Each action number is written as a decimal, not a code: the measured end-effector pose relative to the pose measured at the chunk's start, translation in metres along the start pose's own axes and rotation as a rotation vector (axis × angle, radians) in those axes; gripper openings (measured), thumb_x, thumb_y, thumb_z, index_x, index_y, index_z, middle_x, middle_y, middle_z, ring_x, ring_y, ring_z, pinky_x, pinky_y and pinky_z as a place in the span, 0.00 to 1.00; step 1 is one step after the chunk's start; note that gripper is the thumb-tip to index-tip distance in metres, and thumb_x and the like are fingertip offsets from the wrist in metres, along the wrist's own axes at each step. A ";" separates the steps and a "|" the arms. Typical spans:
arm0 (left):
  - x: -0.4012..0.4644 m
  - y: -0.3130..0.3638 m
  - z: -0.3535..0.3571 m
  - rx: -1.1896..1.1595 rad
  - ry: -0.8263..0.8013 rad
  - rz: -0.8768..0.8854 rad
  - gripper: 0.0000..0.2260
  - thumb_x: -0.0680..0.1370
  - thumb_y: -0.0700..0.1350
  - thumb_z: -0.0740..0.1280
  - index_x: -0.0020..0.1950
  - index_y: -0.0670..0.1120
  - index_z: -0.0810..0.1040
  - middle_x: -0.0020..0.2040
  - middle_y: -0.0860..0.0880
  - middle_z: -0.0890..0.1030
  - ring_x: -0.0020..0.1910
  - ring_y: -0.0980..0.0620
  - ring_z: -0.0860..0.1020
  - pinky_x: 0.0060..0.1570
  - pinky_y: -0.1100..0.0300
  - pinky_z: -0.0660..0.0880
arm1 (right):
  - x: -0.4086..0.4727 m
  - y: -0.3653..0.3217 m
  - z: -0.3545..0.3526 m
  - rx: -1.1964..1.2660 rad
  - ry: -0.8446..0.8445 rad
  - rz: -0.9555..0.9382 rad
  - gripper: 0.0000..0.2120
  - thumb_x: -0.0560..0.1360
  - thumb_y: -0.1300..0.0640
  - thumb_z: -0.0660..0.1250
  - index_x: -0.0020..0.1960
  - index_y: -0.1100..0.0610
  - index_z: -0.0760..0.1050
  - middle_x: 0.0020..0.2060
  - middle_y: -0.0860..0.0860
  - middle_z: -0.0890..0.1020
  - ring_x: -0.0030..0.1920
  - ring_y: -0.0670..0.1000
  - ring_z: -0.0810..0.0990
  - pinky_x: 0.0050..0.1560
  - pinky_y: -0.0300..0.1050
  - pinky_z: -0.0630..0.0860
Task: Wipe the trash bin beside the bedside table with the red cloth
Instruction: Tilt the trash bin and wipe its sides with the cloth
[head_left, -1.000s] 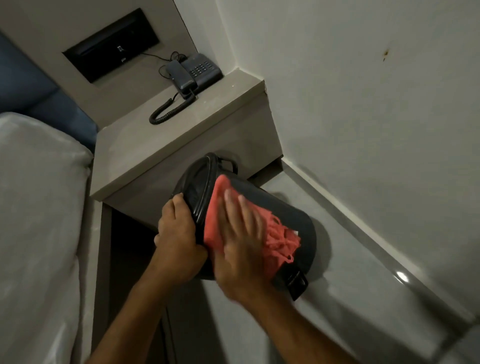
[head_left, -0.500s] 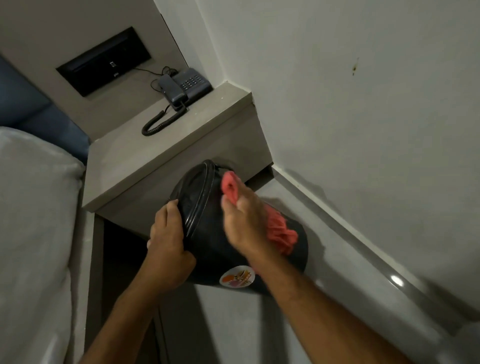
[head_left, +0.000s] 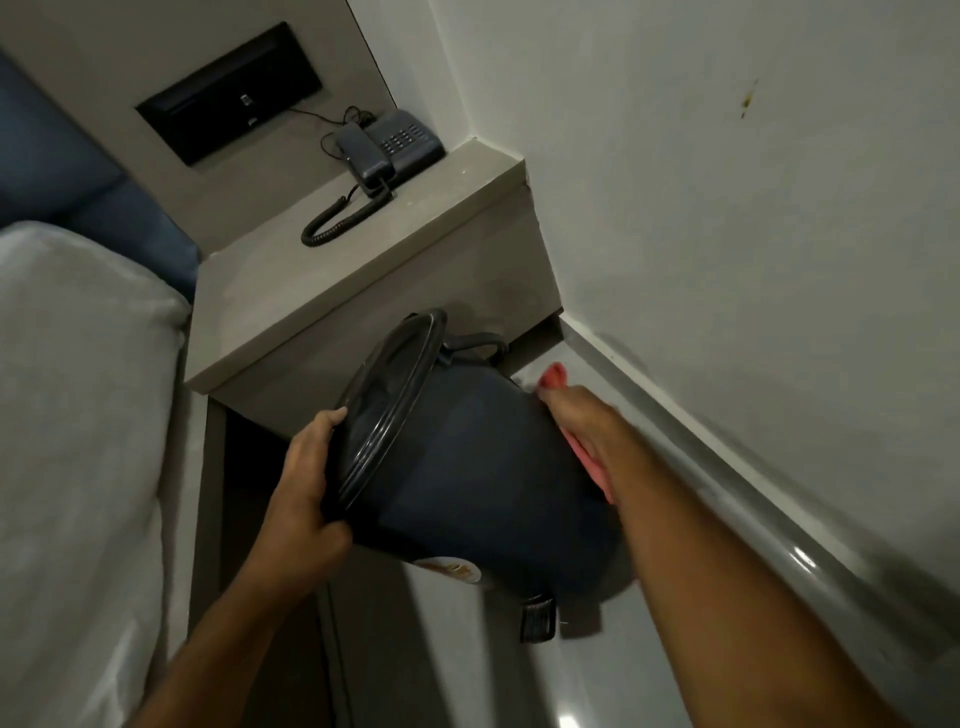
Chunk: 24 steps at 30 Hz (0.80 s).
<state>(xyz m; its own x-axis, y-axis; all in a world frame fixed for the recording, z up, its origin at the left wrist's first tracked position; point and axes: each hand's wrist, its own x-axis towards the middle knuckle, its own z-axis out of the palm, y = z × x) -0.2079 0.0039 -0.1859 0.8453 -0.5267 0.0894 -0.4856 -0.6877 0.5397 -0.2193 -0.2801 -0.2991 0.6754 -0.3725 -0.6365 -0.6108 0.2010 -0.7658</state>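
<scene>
The dark trash bin (head_left: 467, 467) is tipped over, its lidded top facing left and its foot pedal (head_left: 537, 618) at the lower end. My left hand (head_left: 306, 493) grips the rim of the lid. My right hand (head_left: 582, 421) presses the red cloth (head_left: 553, 376) against the bin's far right side, towards the wall. Most of the cloth is hidden under my palm and behind the bin; only a strip shows along my hand.
The grey bedside table (head_left: 363, 260) stands just behind the bin, with a dark telephone (head_left: 389, 148) and its coiled cord on top. A white bed (head_left: 78, 415) is at the left. The wall and its grey skirting (head_left: 727, 467) run close along the right.
My right hand has slid the cloth from the bin's upper face round to its far right side. The bin has turned a little in my left hand, and the pedal shows again.
</scene>
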 end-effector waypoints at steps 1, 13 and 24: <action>0.000 0.001 0.000 0.004 -0.005 -0.006 0.46 0.62 0.23 0.70 0.75 0.48 0.61 0.70 0.48 0.66 0.69 0.53 0.66 0.63 0.66 0.66 | 0.005 -0.016 0.007 0.007 -0.056 -0.020 0.31 0.80 0.37 0.56 0.72 0.58 0.74 0.70 0.61 0.77 0.67 0.61 0.76 0.71 0.57 0.70; 0.015 0.050 0.018 0.020 -0.031 -0.040 0.43 0.61 0.28 0.70 0.71 0.54 0.61 0.67 0.52 0.63 0.67 0.47 0.64 0.64 0.38 0.69 | -0.072 0.159 0.081 -0.220 0.665 -0.889 0.36 0.79 0.42 0.59 0.82 0.52 0.51 0.77 0.59 0.66 0.78 0.61 0.63 0.78 0.57 0.57; 0.024 0.083 0.031 0.179 0.034 -0.077 0.44 0.63 0.33 0.73 0.74 0.52 0.58 0.72 0.47 0.63 0.68 0.45 0.63 0.69 0.37 0.62 | -0.091 0.046 0.093 0.122 0.358 -0.861 0.29 0.82 0.37 0.50 0.81 0.40 0.52 0.80 0.44 0.63 0.79 0.50 0.62 0.76 0.54 0.58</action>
<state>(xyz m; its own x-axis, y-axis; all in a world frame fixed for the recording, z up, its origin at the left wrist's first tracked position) -0.2343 -0.0814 -0.1647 0.8872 -0.4537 0.0837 -0.4483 -0.8050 0.3886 -0.2703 -0.1532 -0.2850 0.6949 -0.6894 0.2045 0.1013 -0.1876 -0.9770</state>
